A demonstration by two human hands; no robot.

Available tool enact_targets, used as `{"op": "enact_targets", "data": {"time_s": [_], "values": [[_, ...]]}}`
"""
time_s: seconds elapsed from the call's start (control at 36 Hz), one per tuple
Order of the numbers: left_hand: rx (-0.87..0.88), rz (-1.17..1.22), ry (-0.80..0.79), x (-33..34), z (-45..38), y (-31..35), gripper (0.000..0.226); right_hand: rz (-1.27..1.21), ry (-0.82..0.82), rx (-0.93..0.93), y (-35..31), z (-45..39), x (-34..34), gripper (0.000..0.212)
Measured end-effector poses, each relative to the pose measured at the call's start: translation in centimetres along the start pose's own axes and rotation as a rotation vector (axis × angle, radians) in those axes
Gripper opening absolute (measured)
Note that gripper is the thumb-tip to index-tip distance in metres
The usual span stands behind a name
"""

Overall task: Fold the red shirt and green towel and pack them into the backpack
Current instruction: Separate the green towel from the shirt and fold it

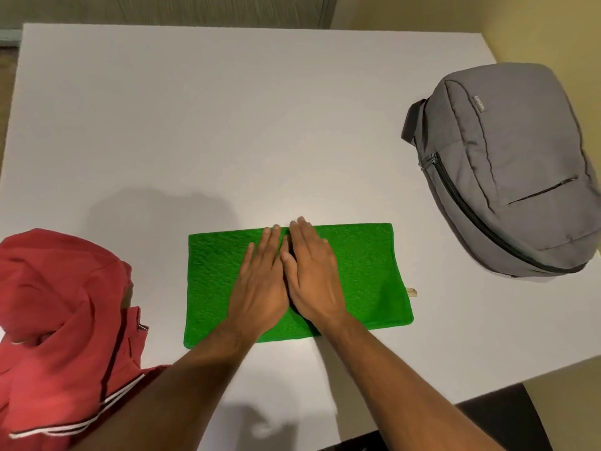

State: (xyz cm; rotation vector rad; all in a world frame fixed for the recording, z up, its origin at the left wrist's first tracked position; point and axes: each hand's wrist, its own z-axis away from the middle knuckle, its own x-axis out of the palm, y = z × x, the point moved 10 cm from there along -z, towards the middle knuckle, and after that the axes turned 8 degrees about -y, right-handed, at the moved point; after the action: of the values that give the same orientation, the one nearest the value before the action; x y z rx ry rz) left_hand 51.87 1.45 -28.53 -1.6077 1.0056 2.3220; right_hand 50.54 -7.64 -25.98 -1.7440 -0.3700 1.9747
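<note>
Two flat hands on one folded towel

The left hand [260, 289] and right hand [312, 275] press palm-down, fingers straight, on the green towel [364, 271]; one crumpled red shirt [65, 320] left, one grey backpack [507, 170] right, zipped.

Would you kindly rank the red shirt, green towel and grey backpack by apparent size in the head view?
1. Crumpled red shirt and grey fabric backpack: too alike to rank; the shirt is cropped and nearer.
2. Folded green towel.
</note>
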Motion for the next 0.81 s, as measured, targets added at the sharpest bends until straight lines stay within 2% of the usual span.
{"op": "enact_targets", "data": {"time_s": [0.06,0.17,0.44,0.61,0.81], "values": [[0.004,-0.102,0.001,0.1,0.1,-0.2,0.062,0.098,-0.045,0.056,2.4,1.0,0.8,0.061],[0.012,-0.149,0.013,0.1,0.0,-0.2,0.066,0.256,-0.071,0.11,5.7,2.7,0.5,0.07],[-0.081,-0.203,0.036,-1.6,0.3,-4.1,0.073,0.262,-0.028,0.284,11.6,4.0,-2.8,0.072],[-0.209,-0.137,0.091,-3.6,0.7,-8.8,0.074,0.224,-0.005,0.309,13.3,3.8,-4.0,0.074],[-0.297,-0.15,0.095,-4.3,0.5,-10.2,0.079,0.243,-0.033,0.265,13.4,1.1,-4.7,0.076]]}}
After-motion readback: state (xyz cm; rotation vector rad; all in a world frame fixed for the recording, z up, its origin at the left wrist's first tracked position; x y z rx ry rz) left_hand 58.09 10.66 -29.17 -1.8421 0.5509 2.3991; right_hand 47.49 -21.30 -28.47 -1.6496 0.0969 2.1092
